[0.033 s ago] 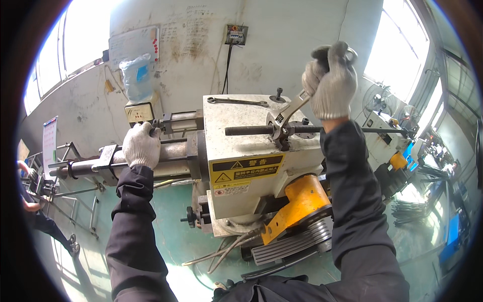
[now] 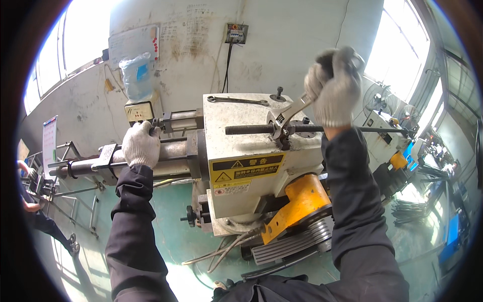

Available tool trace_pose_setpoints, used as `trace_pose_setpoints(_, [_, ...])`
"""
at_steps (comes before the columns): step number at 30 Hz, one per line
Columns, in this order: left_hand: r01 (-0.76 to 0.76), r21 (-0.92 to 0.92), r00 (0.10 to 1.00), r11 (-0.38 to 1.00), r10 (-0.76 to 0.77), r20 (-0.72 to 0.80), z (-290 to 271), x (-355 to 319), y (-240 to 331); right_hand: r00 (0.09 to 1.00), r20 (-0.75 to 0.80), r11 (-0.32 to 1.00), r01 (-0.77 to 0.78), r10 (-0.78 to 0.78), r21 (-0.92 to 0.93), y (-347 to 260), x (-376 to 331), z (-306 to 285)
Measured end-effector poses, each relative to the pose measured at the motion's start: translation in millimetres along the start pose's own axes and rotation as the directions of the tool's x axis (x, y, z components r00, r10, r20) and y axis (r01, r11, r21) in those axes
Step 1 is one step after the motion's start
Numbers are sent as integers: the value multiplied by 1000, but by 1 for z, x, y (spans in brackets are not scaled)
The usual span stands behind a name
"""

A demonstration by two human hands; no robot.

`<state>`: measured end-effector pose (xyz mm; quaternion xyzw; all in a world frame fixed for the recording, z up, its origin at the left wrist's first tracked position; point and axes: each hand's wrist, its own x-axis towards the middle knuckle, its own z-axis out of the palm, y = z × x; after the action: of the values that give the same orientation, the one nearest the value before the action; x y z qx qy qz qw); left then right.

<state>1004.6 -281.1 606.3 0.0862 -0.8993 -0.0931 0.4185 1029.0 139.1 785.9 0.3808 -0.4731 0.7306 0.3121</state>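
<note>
Here, the adjustable wrench (image 2: pixel 288 117) bites the threaded rod (image 2: pixel 251 129) lying across the top of the cream machine housing (image 2: pixel 241 151), near its right edge. The gloved right hand (image 2: pixel 333 86) is closed around the wrench handle, above the housing. The gloved left hand (image 2: pixel 140 144) is wrapped over the steel bar (image 2: pixel 171 151) leaving the housing's left side.

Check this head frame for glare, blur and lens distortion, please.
Head view: the windows at both upper corners are blown out white; the raised right hand on the wrench looks slightly motion-blurred; the left hand on the steel bar stays sharp; fisheye bends the wall edges, with a dark rim vignette.
</note>
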Motion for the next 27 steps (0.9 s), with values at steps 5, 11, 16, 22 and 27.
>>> trace_pose_setpoints(5, [-6, 11, 1000, 1000, 6, 12, 1, 1, -1, 961, 190, 977, 184, -202, 107, -13, -91, -18])
trace_pose_setpoints(11, [-19, 8, 999, 1000, 19, 38, -1, 1, 0, 928, 181, 941, 337, -326, -30, -9, -144, -27])
trace_pose_setpoints(16, [-5, 23, 999, 1000, 4, 36, -2, 0, 0, 884, 268, 922, 350, -383, 164, -15, -117, -13])
trace_pose_setpoints(22, [12, 52, 999, 999, -14, 47, -1, 2, 2, 974, 113, 980, 198, -196, -13, -65, -12, -27])
trace_pose_setpoints(27, [3, 59, 999, 998, -5, 38, -3, 1, 3, 993, -113, 997, 22, -30, -71, -47, 35, -11])
